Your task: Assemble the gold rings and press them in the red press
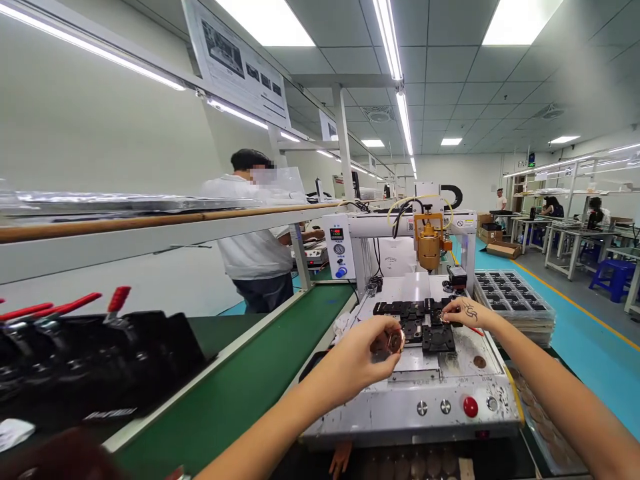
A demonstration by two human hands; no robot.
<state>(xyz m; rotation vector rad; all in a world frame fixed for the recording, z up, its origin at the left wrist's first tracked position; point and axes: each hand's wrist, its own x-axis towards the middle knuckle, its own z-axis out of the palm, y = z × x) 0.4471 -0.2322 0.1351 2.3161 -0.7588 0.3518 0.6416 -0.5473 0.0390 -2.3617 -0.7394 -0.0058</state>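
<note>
My left hand is raised over the white machine table, fingers curled around a few round copper-coloured discs. My right hand reaches further in, fingertips pinched on a small part at the black fixture that lies on the machine bed. Behind the fixture stands the machine's brass-coloured head on a white gantry. One loose copper disc lies on the bed to the right of the fixture.
A green conveyor belt runs along the left, with black clamps with red handles beside it. A stack of trays with black parts sits to the right. A person in a white shirt works at the belt; others sit at far benches.
</note>
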